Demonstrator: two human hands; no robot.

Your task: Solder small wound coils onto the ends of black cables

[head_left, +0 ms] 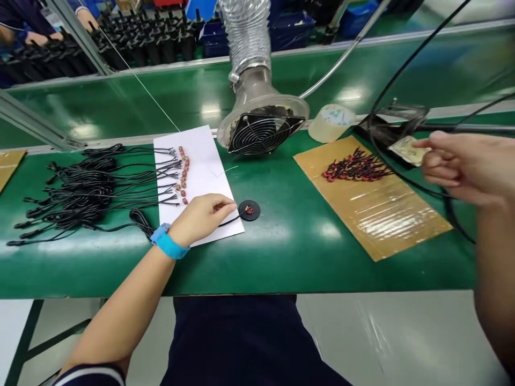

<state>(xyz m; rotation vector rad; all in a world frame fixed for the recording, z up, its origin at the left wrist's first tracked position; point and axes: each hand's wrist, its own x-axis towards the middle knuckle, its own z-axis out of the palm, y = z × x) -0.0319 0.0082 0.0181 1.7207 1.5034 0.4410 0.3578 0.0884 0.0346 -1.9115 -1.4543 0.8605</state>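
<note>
My left hand [205,216], with a blue wristband, pinches a black cable [231,220]. The cable's end reaches a small round black pad [256,214], where a small part with red bits [249,209] sits. Off to the right, my right hand [453,163] is closed with its fingers curled. It is beside a pale yellowish sponge-like pad [408,150] in a black holder [396,120]. Whatever is in its fingers, if anything, I cannot make out. Under my left hand lies a white sheet [203,171] bearing a row of small copper-brown pieces [185,170].
Coiled black cables [92,187] lie at left, stripped ends on the sheet. A fan-fronted exhaust duct [263,131] hangs over the bench's back, beside a tape roll [330,123]. Red-and-black parts [356,166] lie on brown board [378,214]. Another person's hand [86,20] shows beyond.
</note>
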